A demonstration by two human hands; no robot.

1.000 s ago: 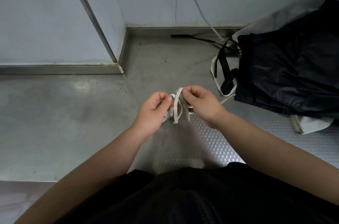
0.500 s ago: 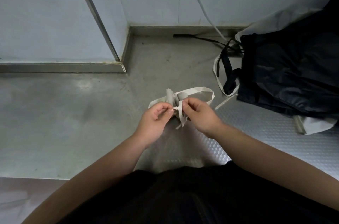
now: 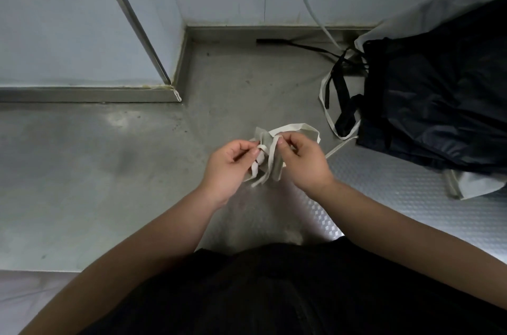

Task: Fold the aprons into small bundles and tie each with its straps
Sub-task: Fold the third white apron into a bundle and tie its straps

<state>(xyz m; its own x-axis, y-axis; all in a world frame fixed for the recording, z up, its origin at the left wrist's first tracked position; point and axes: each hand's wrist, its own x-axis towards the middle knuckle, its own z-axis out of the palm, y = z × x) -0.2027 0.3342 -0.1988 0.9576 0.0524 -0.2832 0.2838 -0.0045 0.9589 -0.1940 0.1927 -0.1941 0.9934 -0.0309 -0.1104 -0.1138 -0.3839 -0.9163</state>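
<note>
A small pale grey apron bundle point(image 3: 275, 170) hangs in the air between my two hands, above the steel counter. Its white straps point(image 3: 263, 162) cross over the bundle and dangle below it, and one strap loops out behind to the right point(image 3: 301, 127). My left hand point(image 3: 229, 167) pinches a strap between thumb and fingertips on the bundle's left side. My right hand point(image 3: 303, 163) pinches another strap at the bundle's top right. Most of the bundle is hidden behind my fingers.
A heap of dark navy aprons point(image 3: 433, 104) with black and white straps lies on the counter at the right, over a white apron point(image 3: 477, 186). A steel ledge point(image 3: 87, 94) and wall corner bound the counter at the back left. A cable point(image 3: 307, 2) hangs down the wall.
The hands dropped toward the counter and came back up a little. A strap loop has come out behind the bundle to the right. Both hands keep their pinch on the straps.
</note>
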